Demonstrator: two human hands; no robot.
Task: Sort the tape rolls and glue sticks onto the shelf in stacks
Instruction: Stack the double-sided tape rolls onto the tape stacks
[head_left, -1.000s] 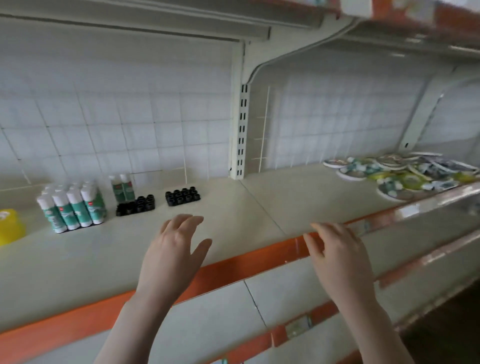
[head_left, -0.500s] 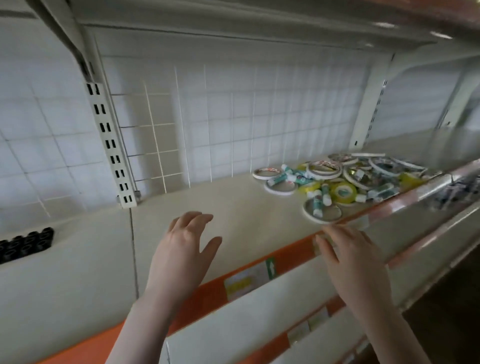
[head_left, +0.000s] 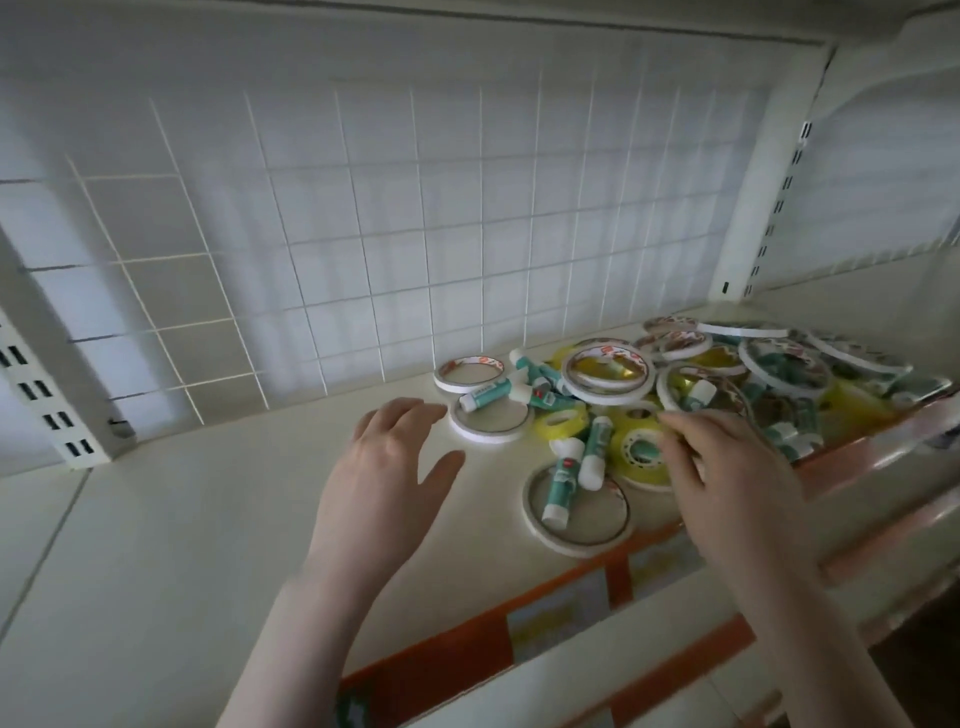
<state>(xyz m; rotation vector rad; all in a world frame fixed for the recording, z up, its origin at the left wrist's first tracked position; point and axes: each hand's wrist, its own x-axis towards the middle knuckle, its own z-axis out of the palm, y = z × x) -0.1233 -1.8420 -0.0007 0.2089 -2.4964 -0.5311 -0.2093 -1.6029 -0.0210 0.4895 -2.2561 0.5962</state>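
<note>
A loose heap of white tape rolls (head_left: 607, 375), yellow tape rolls (head_left: 640, 451) and green-and-white glue sticks (head_left: 562, 487) lies on the cream shelf (head_left: 182, 530), right of centre. My left hand (head_left: 387, 478) hovers over the shelf with straight fingers, its fingertips close to a flat white roll (head_left: 488, 427). My right hand (head_left: 737, 483) reaches into the heap from the front, fingers bent over a yellow roll; I cannot tell whether it grips anything.
A white wire grid (head_left: 415, 218) backs the shelf. Slotted uprights stand at the left (head_left: 47, 395) and at the right (head_left: 769, 208). An orange price rail (head_left: 467, 649) runs along the front edge, with lower shelves beneath it.
The view has swung to the right, so the heap is now close and central. Both hands have moved forward from the shelf's front edge to the heap.
</note>
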